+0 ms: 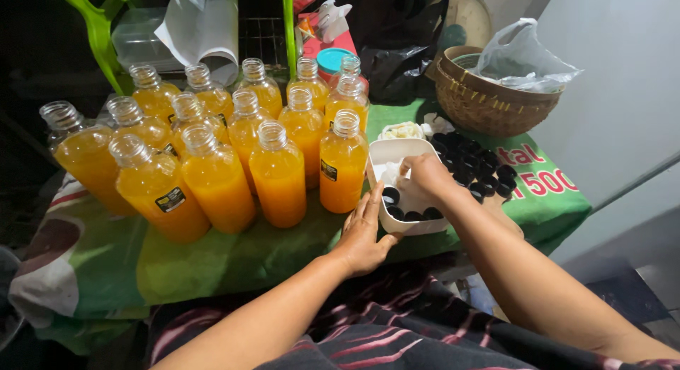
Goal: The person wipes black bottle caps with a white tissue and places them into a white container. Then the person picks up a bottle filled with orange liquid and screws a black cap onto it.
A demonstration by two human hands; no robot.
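Fifteen uncapped bottles of orange juice [278, 173] crowd the desk [212, 264]; left hand [365, 235] lies open against a white tub [397, 157] of black caps [391, 195] near the front-right edge, right hand [425, 173] pinching inside. A nudge could likely topple bottles.

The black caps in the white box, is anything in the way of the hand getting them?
Nothing visible blocks them. The right hand is already inside the white box, just above the black caps. The left hand rests against the box's near side, not over the caps.
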